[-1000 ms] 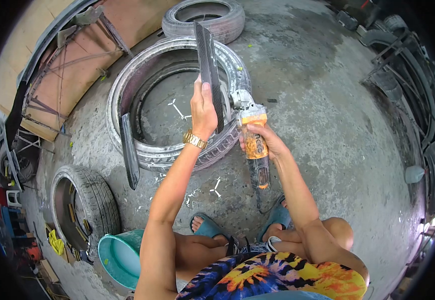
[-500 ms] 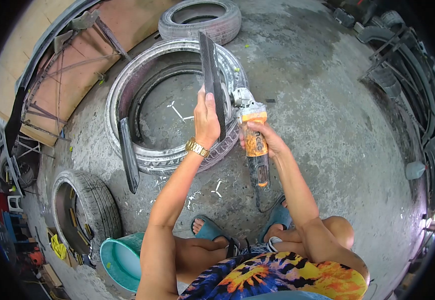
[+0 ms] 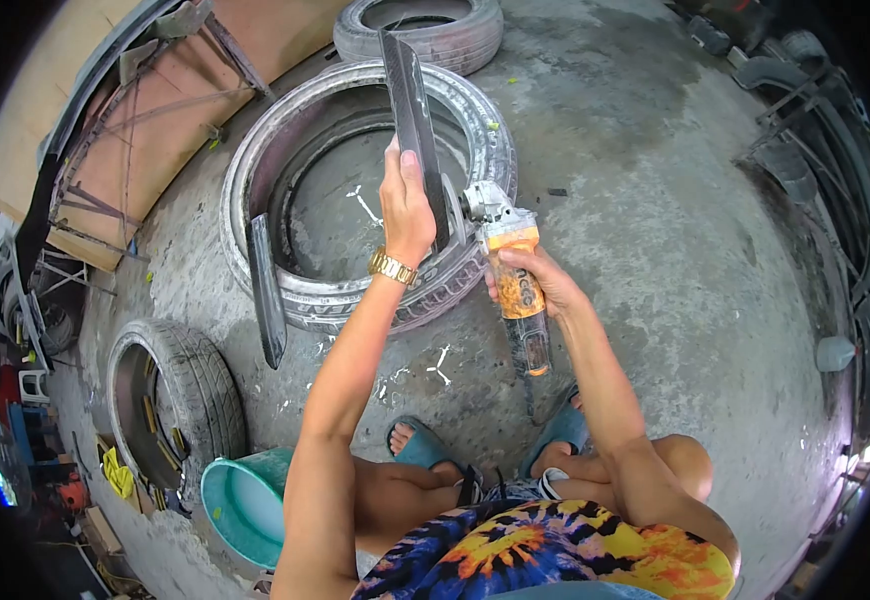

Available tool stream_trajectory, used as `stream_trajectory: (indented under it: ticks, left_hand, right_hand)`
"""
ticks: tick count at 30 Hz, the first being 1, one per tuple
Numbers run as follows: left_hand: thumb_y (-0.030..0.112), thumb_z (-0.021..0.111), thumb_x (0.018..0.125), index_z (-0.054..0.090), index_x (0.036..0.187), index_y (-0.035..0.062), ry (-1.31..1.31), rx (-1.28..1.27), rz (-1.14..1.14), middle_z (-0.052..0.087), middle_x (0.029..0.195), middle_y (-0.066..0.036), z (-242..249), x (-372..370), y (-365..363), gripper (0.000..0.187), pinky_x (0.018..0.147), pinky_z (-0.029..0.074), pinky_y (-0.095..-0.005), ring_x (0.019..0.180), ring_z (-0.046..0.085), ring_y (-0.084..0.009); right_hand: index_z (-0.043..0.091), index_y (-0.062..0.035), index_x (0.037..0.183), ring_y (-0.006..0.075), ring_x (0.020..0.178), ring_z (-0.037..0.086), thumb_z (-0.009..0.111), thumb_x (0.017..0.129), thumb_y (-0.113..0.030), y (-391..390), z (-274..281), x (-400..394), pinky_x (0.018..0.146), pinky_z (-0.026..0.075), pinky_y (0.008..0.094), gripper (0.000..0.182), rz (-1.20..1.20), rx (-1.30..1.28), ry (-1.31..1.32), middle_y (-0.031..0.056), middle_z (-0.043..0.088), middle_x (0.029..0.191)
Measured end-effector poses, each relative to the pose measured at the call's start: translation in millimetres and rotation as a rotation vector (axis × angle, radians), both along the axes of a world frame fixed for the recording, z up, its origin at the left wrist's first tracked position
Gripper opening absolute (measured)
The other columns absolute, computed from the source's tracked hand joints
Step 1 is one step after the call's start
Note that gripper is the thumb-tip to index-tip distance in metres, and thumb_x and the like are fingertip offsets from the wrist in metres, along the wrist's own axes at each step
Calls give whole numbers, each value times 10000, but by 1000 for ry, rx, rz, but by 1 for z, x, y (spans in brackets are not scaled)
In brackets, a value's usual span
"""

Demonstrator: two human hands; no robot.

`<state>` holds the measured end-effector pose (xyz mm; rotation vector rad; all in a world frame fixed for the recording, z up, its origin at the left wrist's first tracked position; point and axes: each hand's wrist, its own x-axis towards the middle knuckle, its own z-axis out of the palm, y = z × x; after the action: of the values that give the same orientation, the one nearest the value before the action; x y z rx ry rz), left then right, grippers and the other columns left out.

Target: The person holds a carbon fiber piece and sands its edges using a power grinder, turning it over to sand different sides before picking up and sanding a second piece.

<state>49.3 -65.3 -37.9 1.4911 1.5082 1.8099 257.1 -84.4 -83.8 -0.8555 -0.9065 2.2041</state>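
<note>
My left hand [image 3: 408,205] is closed around a long dark strip-shaped panel [image 3: 410,105], which stands up on edge over the tire ring. In my right hand [image 3: 543,282] is an orange angle grinder [image 3: 517,255], gripped by its body, the cord trailing down toward my feet. The grinder's disc [image 3: 452,210] faces the panel's right side, right at its lower part. Beneath both lies a big whitish tire [image 3: 245,190] flat on the floor. Against its left rim leans a second dark strip [image 3: 265,290].
A patterned tire [image 3: 200,390] stands at left beside a teal bucket [image 3: 217,520]. Another tire [image 3: 425,45] lies beyond the big one. A brown board on a metal frame [image 3: 170,130] fills the upper left. Dark car parts [image 3: 805,130] line the right side.
The panel's top has shifted left and up in view, with my left hand slightly higher. The grinder stays beside it. The whole scene has shifted a little as my head moved.
</note>
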Motion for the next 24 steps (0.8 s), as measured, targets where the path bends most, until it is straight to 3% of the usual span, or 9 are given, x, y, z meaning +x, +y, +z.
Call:
stream_trajectory:
  ticks: [2, 4, 8, 10, 11, 14, 19, 21, 24]
  left_hand:
    - [290, 333, 1072, 490, 1331, -48, -2, -2, 8, 615, 1197, -190, 0, -5, 2, 454, 962, 419, -349, 1091, 577, -258]
    - [289, 346, 1069, 452, 1385, -16, 4, 33, 64, 628, 1199, -229, -3, -12, 6, 452, 944, 439, -366, 1090, 611, -314]
    - [291, 358, 1070, 448, 1399, -14, -12, 41, 146, 635, 1204, -200, -14, -40, 15, 457, 967, 430, -359, 1100, 605, -304]
    - [298, 371, 1070, 461, 1372, 0, -70, 67, 103, 647, 1183, -178, -10, -60, 18, 433, 923, 472, -346, 1053, 629, -275]
    - [353, 390, 1066, 469, 1323, 19, -360, 26, -172, 654, 1167, -169, -5, -67, 13, 429, 844, 520, -317, 1005, 654, -230]
    - [410, 403, 1054, 469, 1278, 36, -549, -28, -347, 656, 1167, -182, 8, -75, 1, 442, 767, 542, -286, 978, 671, -201]
    - [424, 386, 1052, 489, 1323, 20, -482, -19, -368, 616, 1258, -211, 9, -76, 3, 497, 907, 505, -319, 1144, 615, -250]
    - [422, 409, 1046, 505, 1320, 6, -571, -68, -423, 596, 1307, -198, 11, -74, 1, 507, 944, 479, -312, 1205, 579, -249]
    - [417, 449, 1035, 539, 1291, 25, -572, -115, -424, 638, 1230, -130, 3, -75, 4, 477, 885, 491, -283, 1114, 611, -182]
  right_hand:
    - [517, 10, 1132, 186, 708, 683, 754, 839, -272, 0, -4, -1, 619, 612, 317, 471, 21, -6, 10, 121, 647, 843]
    - [528, 1, 1128, 186, 701, 680, 742, 851, -269, 0, -8, -2, 617, 602, 313, 442, 104, 21, -15, 119, 653, 845]
    - [538, -6, 1125, 189, 695, 676, 735, 856, -261, -6, -12, -5, 620, 593, 314, 420, 160, 16, -10, 117, 657, 843]
    - [537, -2, 1126, 192, 693, 674, 734, 852, -252, -8, -13, -6, 628, 590, 319, 420, 142, -2, 31, 120, 657, 840]
    - [536, 3, 1126, 196, 693, 675, 733, 847, -253, -8, -12, -5, 632, 594, 327, 428, 155, -31, 63, 125, 655, 836]
    - [536, 10, 1128, 202, 695, 677, 730, 846, -261, -7, -5, -2, 635, 597, 330, 437, 120, -90, 136, 131, 655, 838]
    - [545, 17, 1125, 206, 699, 680, 724, 850, -262, -6, 7, -6, 634, 601, 333, 430, 101, -82, 170, 133, 652, 845]
    - [545, 16, 1127, 206, 704, 680, 722, 853, -263, -8, 9, -11, 635, 604, 337, 429, 131, 10, 174, 131, 647, 851]
    - [543, 12, 1129, 204, 709, 679, 719, 858, -263, -12, 9, -15, 639, 606, 337, 425, 113, -1, 181, 128, 645, 852]
